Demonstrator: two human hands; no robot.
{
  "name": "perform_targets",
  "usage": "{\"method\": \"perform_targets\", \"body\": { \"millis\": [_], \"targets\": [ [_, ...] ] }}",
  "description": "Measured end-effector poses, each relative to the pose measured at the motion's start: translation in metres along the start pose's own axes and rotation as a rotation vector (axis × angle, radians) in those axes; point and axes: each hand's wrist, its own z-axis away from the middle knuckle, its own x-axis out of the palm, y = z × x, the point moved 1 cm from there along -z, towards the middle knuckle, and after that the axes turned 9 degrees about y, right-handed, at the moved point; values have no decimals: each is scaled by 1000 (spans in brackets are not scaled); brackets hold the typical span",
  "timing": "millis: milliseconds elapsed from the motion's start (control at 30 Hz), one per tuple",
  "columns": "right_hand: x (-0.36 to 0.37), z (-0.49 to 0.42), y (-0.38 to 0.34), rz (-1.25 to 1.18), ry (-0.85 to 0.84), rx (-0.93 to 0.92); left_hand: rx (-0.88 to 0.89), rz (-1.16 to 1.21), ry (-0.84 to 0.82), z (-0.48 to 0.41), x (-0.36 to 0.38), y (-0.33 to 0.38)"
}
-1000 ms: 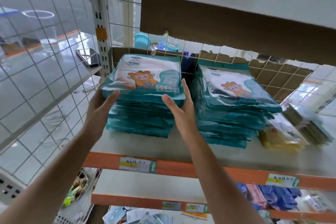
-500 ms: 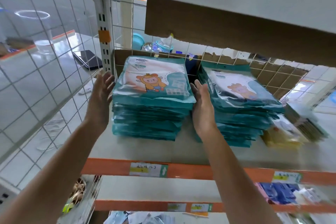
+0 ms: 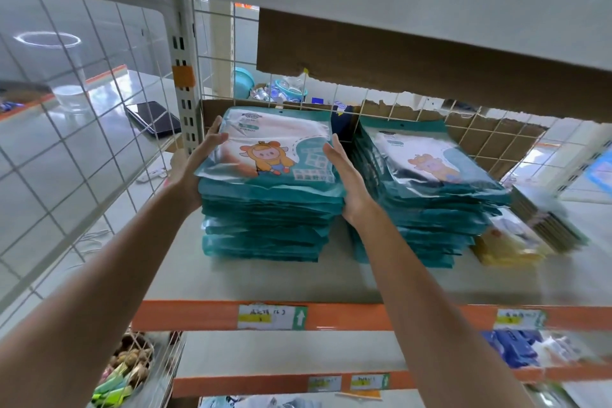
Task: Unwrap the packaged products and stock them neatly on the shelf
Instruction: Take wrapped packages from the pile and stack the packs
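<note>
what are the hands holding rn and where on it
No closed grip: the left hand and right hand press flat on opposite side edges of the left stack of teal packets, near its top, as it sits on the shelf.

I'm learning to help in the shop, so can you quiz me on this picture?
1. True or false: the left hand and right hand press opposite sides of the left stack of teal plastic packets.
2. How many teal stacks stand on the white shelf board? A one, B two, C four.
3. Fill in: the flat packets right of the teal stacks are coloured ___.
Key: 1 true; 2 B; 3 yellow.
</note>
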Motion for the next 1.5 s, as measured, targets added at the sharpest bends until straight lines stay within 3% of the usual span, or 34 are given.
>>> {"method": "perform_targets", "body": {
  "millis": [67, 100, 167, 200, 267, 300, 367, 500, 867, 1033, 1167, 1300, 1500],
  "targets": [
    [3, 4, -4, 28, -6, -22, 147, 19, -170, 8, 4, 12],
    [4, 6, -5, 35, -6, -28, 162, 0, -354, 1, -9, 2],
    [2, 8, -4, 20, 3, -51, 271, 5, -437, -5, -34, -16],
    [-1, 8, -4, 14, 18, -82, 136, 115, -496, 0, -41, -21],
    [-6, 13, -1, 25, 44, -155, 52, 318, -304, 32, -27, -3],
    [-9, 18, 1, 34, 46, -183, 125, 210, -298, 28, -17, 9],
    [-12, 29, 3, 53, 58, -222, 104, 48, -233, 30, -9, 11],
    [-15, 44, 8, 168, 4, -339, 188, -92, -145, 46, -11, 5],
    [-6, 45, 17, 234, 24, -424, 275, -219, -161, 55, -2, -1],
    [-10, 48, 22, 203, 50, -434, 379, -263, -71, 56, -13, -7],
    [-6, 51, 29, 149, 104, -414, 394, -211, -75, 65, -3, -15],
    [-1, 49, 32, 74, 130, -415, 429, -190, 23, 68, 4, -16],
    [-4, 46, 34, 115, 125, -418, 427, -159, 11, 69, 5, -16]
  ]
}}
